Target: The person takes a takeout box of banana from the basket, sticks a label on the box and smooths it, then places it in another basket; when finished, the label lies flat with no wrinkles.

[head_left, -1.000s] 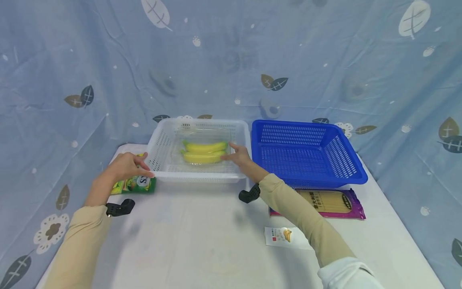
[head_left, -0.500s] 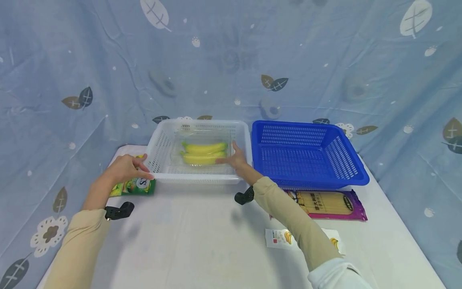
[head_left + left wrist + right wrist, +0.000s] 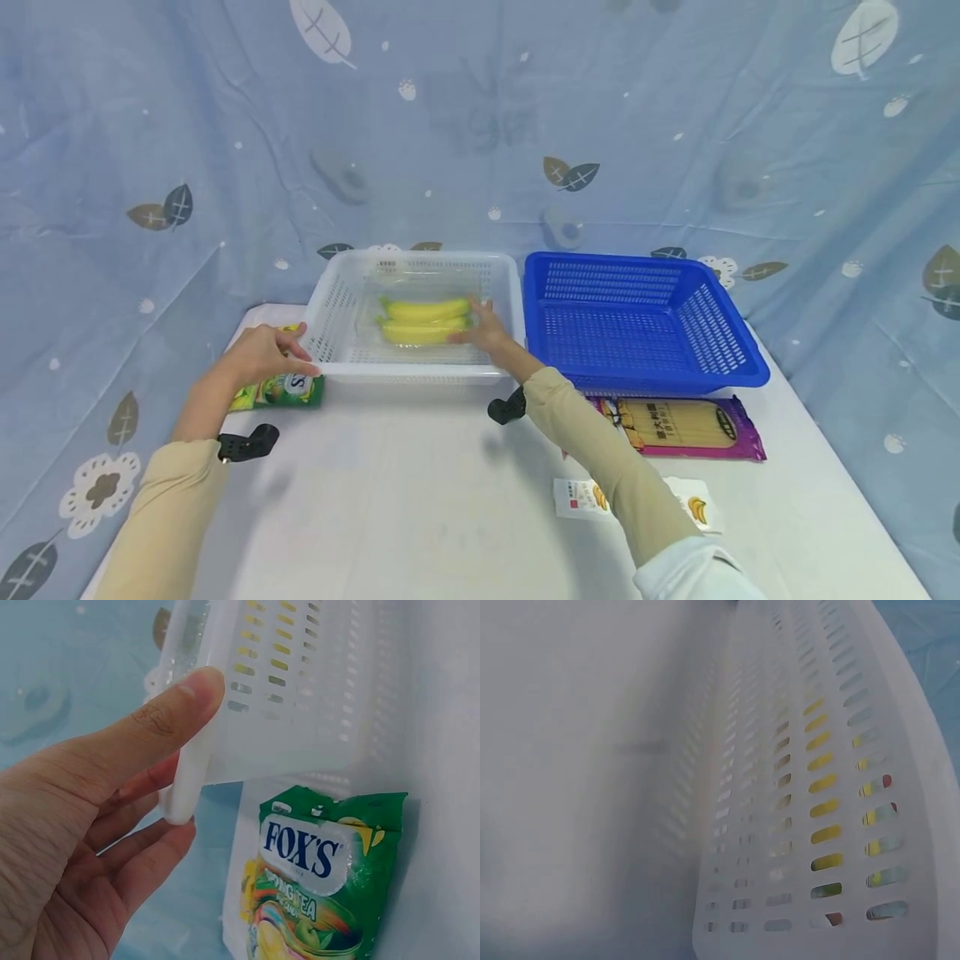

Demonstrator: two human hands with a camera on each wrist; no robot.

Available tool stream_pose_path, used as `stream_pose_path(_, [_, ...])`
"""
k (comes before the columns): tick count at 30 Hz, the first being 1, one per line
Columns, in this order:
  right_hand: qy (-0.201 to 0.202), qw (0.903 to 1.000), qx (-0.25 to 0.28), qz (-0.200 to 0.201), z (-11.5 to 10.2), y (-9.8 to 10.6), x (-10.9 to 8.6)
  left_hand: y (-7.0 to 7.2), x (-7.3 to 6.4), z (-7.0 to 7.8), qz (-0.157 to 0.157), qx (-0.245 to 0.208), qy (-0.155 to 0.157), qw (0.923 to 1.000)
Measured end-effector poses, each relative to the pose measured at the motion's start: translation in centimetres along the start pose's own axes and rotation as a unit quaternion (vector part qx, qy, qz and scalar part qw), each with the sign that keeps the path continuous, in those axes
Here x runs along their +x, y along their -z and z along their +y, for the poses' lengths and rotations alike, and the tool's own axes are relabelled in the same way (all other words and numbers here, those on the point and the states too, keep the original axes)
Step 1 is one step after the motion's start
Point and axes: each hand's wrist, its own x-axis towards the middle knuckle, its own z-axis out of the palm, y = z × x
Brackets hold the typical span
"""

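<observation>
In the head view, a white slotted basket (image 3: 420,369) stands at the back, left of the middle. Two yellow bananas with green tips (image 3: 423,311) lie inside it, amid shiny clear plastic packaging (image 3: 420,277). My left hand (image 3: 264,354) holds the basket's front left corner; the left wrist view has the thumb on top of the rim (image 3: 196,765) and fingers beneath. My right hand (image 3: 486,332) reaches over the front wall and grips the bananas' right ends, thumb in front and fingers behind. From the right wrist, the slotted wall (image 3: 821,825) hides most of that hand.
A blue slotted basket (image 3: 611,337) stands close against the white one's right side. In front of it lies a purple spaghetti packet (image 3: 678,427), then white banana-printed packets (image 3: 693,504) partly under the right forearm. A green Fox's candy bag (image 3: 322,877) lies beneath the left hand.
My right hand's fingers rose and spread off the bananas' ends half a second ago, and have now come back down around them. My left hand has stayed on the basket corner.
</observation>
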Motion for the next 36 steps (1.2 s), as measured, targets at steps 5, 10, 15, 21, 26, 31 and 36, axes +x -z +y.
stream_pose_path(5, [0.01, 0.9994, -0.029, 0.013, 0.12, -0.18, -0.21, -0.24, -0.08, -0.2, 0.004, 0.003, -0.012, 0.9999])
stream_pose_path(10, [0.031, 0.9975, -0.051, 0.036, 0.07, -0.87, -0.19, -0.21, -0.53, -0.69, 0.012, 0.006, -0.018, 0.9997])
stream_pose_path(15, [0.046, 0.9935, -0.072, 0.075, 0.09, -0.82, 0.08, -0.29, -0.58, -0.54, 0.015, 0.004, -0.018, 0.9997])
stream_pose_path(21, [0.046, 0.9904, -0.085, 0.099, -0.17, -0.5, -0.06, -0.33, -0.28, -0.27, 0.014, 0.003, -0.013, 0.9998])
stream_pose_path(26, [0.051, 0.9896, -0.082, 0.107, -0.28, -0.32, 0.02, -0.23, -0.03, -0.15, 0.013, 0.002, -0.012, 0.9998])
stream_pose_path(31, [0.078, 0.9896, -0.065, 0.102, 0.0, -0.13, 0.5, -0.28, -0.14, 0.03, 0.009, -0.005, -0.009, 0.9999])
stream_pose_path(36, [0.092, 0.991, -0.012, 0.096, 0.15, -0.13, 0.64, -0.28, -0.3, -0.1, 0.01, -0.004, -0.011, 0.9999])
